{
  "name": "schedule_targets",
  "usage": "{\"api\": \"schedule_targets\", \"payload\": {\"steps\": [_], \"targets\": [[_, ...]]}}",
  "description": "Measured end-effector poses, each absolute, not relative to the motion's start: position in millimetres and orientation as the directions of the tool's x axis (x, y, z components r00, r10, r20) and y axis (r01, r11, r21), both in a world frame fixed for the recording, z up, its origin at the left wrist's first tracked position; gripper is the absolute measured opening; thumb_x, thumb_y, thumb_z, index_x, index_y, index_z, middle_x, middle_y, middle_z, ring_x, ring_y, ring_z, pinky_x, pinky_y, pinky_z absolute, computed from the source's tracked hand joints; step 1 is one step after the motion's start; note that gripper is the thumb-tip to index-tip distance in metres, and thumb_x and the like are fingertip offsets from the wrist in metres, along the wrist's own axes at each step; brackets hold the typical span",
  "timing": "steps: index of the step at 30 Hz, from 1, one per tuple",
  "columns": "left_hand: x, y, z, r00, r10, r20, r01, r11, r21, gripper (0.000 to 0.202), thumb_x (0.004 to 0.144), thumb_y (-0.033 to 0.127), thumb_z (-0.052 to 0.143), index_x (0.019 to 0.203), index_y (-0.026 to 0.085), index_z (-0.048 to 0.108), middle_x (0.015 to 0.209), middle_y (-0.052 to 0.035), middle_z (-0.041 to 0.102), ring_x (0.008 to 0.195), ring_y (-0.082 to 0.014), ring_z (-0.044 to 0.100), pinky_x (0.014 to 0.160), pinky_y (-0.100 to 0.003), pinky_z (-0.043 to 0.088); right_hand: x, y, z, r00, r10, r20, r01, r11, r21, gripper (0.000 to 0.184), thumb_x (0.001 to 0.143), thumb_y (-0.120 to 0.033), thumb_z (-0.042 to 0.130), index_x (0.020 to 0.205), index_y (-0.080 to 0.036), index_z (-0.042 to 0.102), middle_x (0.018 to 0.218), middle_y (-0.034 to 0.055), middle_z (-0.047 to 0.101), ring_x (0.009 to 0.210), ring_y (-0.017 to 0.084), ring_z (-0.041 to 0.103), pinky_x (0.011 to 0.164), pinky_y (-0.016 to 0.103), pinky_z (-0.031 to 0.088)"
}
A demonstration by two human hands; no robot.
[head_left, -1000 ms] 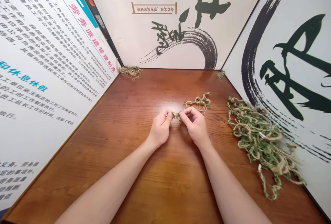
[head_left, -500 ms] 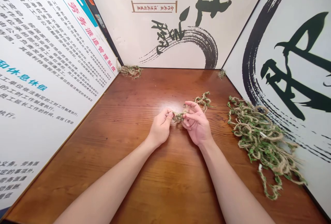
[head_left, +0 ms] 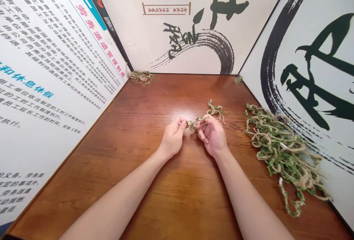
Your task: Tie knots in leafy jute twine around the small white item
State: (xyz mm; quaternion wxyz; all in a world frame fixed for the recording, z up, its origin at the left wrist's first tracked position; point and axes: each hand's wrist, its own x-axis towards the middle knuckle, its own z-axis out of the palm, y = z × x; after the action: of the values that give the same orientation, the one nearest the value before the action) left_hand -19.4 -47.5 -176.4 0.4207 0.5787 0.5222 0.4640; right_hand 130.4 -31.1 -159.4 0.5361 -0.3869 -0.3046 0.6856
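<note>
Between my hands, just above the brown table, runs a length of leafy jute twine (head_left: 191, 124), beige with small green leaves. My left hand (head_left: 174, 134) pinches one end of it between thumb and fingers. Curled around the other side, my right hand (head_left: 212, 134) grips the twine with its fingertips, the palm turned partly up. Beyond the right hand, more leafy twine (head_left: 217, 109) lies in loose loops on the table; whether it joins the held piece is hidden behind the fingers.
A large tangled heap of leafy twine (head_left: 284, 151) lies at the right against a printed panel (head_left: 309, 85). Small bundles sit in the far left corner (head_left: 141, 77) and far right corner (head_left: 238, 80). Printed panels enclose the wooden table (head_left: 177, 203) on three sides.
My right hand's raised fingers have curled down onto the twine. My left hand keeps its pinch. The view has shifted slightly.
</note>
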Motion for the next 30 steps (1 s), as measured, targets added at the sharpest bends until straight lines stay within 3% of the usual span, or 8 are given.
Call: {"api": "schedule_targets", "payload": {"steps": [4,10,13,16,19,24,28,30], "targets": [[-20.0,-46.6,-178.1,-0.002,0.994,0.108,0.196,-0.105,0.975,0.036,0.101,0.051,0.046,0.082,0.020,0.051,0.069,-0.0011,0.049,0.069,-0.0153,0.047,0.063,-0.027,0.040,136.3,-32.0,-155.0,-0.274,0.936,-0.220,-0.526,-0.337,-0.781,0.028,0.065,-0.037,0.067,0.066,-0.019,0.045,0.073,0.0056,0.068,0.037,0.007,0.039,0.032,0.021,0.010],[-20.1,-46.2,-177.9,-0.002,0.995,0.099,0.180,-0.097,0.979,0.037,0.101,0.052,0.047,0.083,0.019,0.052,0.067,-0.0009,0.049,0.069,-0.0156,0.048,0.064,-0.026,0.041,137.2,-34.5,-157.1,-0.037,0.995,-0.088,-0.463,-0.095,-0.881,0.024,0.067,-0.037,0.070,0.076,-0.015,0.067,0.125,0.0163,0.071,0.043,0.007,0.050,0.033,0.022,0.010],[-20.2,-45.6,-179.1,-0.013,0.995,0.104,0.163,-0.100,0.982,0.038,0.100,0.053,0.048,0.083,0.019,0.052,0.066,-0.0005,0.047,0.067,-0.0151,0.047,0.063,-0.026,0.040,132.7,-37.7,-166.6,0.138,0.982,0.126,-0.164,0.149,-0.975,0.029,0.076,-0.033,0.069,0.098,-0.016,0.078,0.147,0.0184,0.058,0.053,0.009,0.060,0.043,0.026,0.041],[-19.7,-45.4,-179.7,-0.016,0.995,0.100,0.143,-0.096,0.985,0.040,0.100,0.055,0.049,0.082,0.019,0.051,0.065,-0.0003,0.046,0.065,-0.0144,0.044,0.061,-0.026,0.039,129.3,-39.8,-174.4,0.253,0.905,0.341,0.171,0.305,-0.937,0.040,0.088,-0.030,0.063,0.125,-0.020,0.076,0.158,0.0185,0.046,0.090,0.021,0.071,0.080,0.037,0.059],[-19.0,-46.0,-179.0,-0.008,0.996,0.093,0.109,-0.091,0.990,0.042,0.099,0.057,0.051,0.081,0.019,0.051,0.065,0.0002,0.044,0.062,-0.0132,0.041,0.058,-0.025,0.036,129.4,-39.1,-177.7,0.292,0.830,0.475,0.382,0.354,-0.854,0.043,0.096,-0.033,0.057,0.135,-0.021,0.071,0.159,0.0187,0.045,0.125,0.029,0.062,0.103,0.046,0.053],[-18.9,-46.9,-176.3,0.030,0.994,0.106,0.006,-0.106,0.994,0.043,0.097,0.057,0.056,0.080,0.018,0.050,0.062,0.0034,0.038,0.056,-0.0102,0.031,0.054,-0.024,0.028,131.4,-36.0,-182.9,0.220,0.733,0.644,0.660,0.373,-0.651,0.034,0.098,-0.033,0.057,0.119,-0.017,0.078,0.158,0.0177,0.046,0.141,0.033,0.047,0.118,0.056,0.037],[-19.5,-47.1,-173.8,0.041,0.996,0.082,-0.085,-0.078,0.993,0.047,0.094,0.061,0.061,0.079,0.018,0.049,0.057,0.0063,0.031,0.051,-0.0085,0.023,0.049,-0.024,0.022,130.4,-34.0,-191.1,0.119,0.768,0.629,0.697,0.386,-0.604,0.024,0.090,-0.031,0.061,0.100,-0.017,0.077,0.164,0.0156,0.039,0.156,0.040,0.025,0.121,0.063,0.028],[-19.7,-46.4,-173.5,0.024,0.998,0.051,-0.133,-0.048,0.990,0.051,0.089,0.066,0.065,0.079,0.018,0.049,0.055,0.0072,0.030,0.049,-0.0079,0.022,0.047,-0.024,0.020,130.2,-32.2,-194.4,0.082,0.798,0.597,0.671,0.398,-0.625,0.021,0.088,-0.034,0.063,0.091,-0.016,0.075,0.161,0.0168,0.043,0.157,0.042,0.024,0.121,0.065,0.027]]}}
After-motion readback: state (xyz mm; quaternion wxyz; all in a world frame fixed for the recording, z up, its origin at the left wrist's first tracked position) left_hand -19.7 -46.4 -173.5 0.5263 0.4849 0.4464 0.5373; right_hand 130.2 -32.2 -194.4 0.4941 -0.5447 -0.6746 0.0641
